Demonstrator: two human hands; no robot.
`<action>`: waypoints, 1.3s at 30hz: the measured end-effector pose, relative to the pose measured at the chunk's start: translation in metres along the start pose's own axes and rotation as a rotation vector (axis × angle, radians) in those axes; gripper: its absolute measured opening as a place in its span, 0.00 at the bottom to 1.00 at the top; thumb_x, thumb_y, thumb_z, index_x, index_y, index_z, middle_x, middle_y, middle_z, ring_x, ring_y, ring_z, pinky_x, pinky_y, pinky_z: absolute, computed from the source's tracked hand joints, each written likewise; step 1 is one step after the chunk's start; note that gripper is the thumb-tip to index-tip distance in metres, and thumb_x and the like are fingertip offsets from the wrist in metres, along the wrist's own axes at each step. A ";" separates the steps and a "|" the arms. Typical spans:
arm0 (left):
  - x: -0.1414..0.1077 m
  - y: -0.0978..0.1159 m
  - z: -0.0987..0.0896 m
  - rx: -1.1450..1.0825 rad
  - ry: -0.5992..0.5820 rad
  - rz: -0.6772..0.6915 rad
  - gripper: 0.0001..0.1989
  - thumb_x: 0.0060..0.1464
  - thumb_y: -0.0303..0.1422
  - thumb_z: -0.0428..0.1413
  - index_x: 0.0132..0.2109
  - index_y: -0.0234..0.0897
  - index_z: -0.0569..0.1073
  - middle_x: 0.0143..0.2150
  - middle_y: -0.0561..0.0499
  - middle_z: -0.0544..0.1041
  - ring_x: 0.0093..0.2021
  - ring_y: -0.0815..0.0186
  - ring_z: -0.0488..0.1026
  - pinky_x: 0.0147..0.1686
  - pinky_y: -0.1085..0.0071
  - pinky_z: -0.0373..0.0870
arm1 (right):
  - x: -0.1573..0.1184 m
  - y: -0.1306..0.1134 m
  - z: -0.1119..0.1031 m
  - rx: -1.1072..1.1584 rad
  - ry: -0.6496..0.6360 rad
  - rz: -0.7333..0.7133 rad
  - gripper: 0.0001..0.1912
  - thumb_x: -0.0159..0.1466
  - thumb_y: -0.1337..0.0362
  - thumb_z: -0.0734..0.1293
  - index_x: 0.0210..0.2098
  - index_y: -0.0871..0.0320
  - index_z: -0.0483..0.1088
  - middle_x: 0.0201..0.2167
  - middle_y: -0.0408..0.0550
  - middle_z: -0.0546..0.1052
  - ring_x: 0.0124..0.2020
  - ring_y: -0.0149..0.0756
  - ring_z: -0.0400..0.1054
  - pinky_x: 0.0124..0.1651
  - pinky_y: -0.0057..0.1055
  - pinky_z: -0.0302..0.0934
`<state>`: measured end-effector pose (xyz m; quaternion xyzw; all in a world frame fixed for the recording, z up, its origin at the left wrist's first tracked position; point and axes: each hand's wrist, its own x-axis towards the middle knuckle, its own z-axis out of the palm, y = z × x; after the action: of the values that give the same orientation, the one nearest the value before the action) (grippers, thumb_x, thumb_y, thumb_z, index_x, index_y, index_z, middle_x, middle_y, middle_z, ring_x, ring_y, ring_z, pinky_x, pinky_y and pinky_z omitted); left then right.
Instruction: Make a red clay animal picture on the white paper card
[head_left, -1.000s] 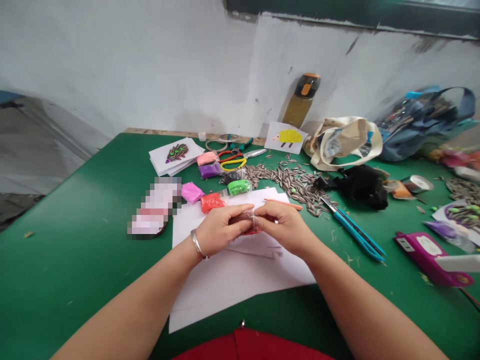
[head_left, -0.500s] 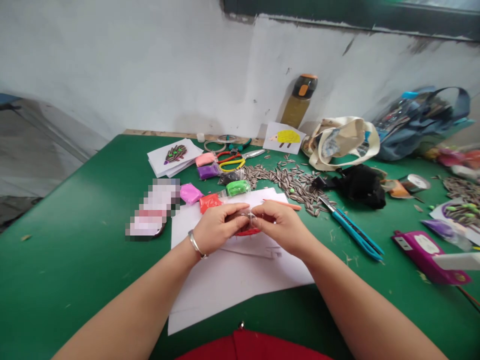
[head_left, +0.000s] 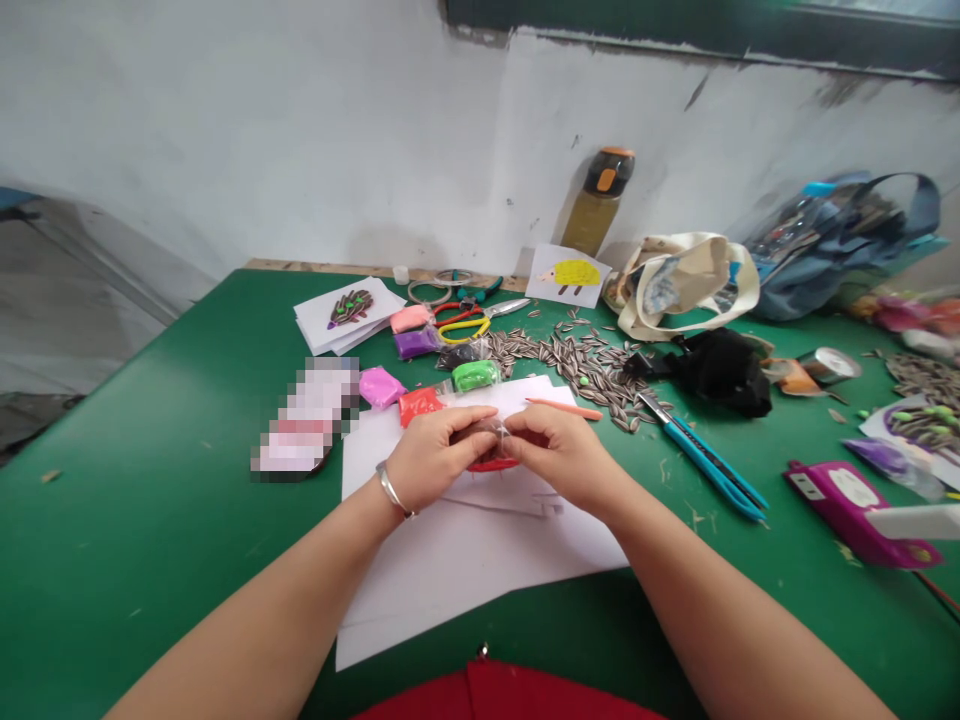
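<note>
Between both hands is a small clear plastic packet of brown modelling clay (head_left: 491,430). My left hand (head_left: 430,452) is closed on its left side, thumb and fingers pinching it. On the other side my right hand (head_left: 562,455) grips the plastic with thumb and forefinger. Below the packet shows a red shape (head_left: 495,464) on the white paper (head_left: 465,570); the hands hide most of it. Just beyond my left hand lie clay packets in red (head_left: 420,405), green (head_left: 475,375) and pink (head_left: 382,388). An orange pencil-like stick (head_left: 564,409) rests behind my right hand.
Sunflower seeds (head_left: 585,362) are scattered behind the paper. A blue utility knife (head_left: 705,458) and a purple box (head_left: 855,512) lie to the right. Yellow-handled scissors (head_left: 469,325), a bottle (head_left: 598,205) and a cream bag (head_left: 686,290) are at the back. A blurred-out object (head_left: 307,420) lies left.
Both hands stay in place on the brown clay packet, with only slight finger movement. Everything else on the table keeps its position.
</note>
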<state>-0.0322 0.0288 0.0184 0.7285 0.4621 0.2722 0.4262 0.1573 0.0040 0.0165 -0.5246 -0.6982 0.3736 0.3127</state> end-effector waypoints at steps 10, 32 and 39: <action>-0.001 0.003 -0.001 -0.104 -0.064 -0.024 0.24 0.53 0.40 0.57 0.55 0.34 0.72 0.45 0.46 0.80 0.44 0.58 0.77 0.45 0.63 0.74 | -0.001 -0.001 0.003 0.161 0.052 0.084 0.05 0.59 0.66 0.64 0.31 0.58 0.73 0.28 0.43 0.72 0.29 0.31 0.64 0.31 0.28 0.57; 0.000 0.008 -0.001 -0.162 -0.041 -0.073 0.15 0.51 0.38 0.59 0.44 0.35 0.75 0.36 0.49 0.79 0.34 0.64 0.75 0.32 0.70 0.72 | -0.001 0.005 -0.006 0.802 -0.191 0.258 0.09 0.55 0.61 0.70 0.26 0.59 0.68 0.17 0.38 0.66 0.21 0.26 0.57 0.27 0.26 0.50; 0.005 -0.005 -0.007 -0.022 0.115 -0.045 0.19 0.52 0.40 0.58 0.49 0.37 0.74 0.44 0.47 0.80 0.45 0.58 0.77 0.46 0.62 0.73 | 0.000 0.005 -0.011 0.969 -0.097 0.236 0.13 0.59 0.53 0.69 0.30 0.57 0.66 0.25 0.41 0.71 0.23 0.28 0.63 0.26 0.26 0.54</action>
<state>-0.0379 0.0371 0.0174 0.6964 0.4990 0.3091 0.4129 0.1685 0.0073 0.0183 -0.3765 -0.3940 0.7119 0.4430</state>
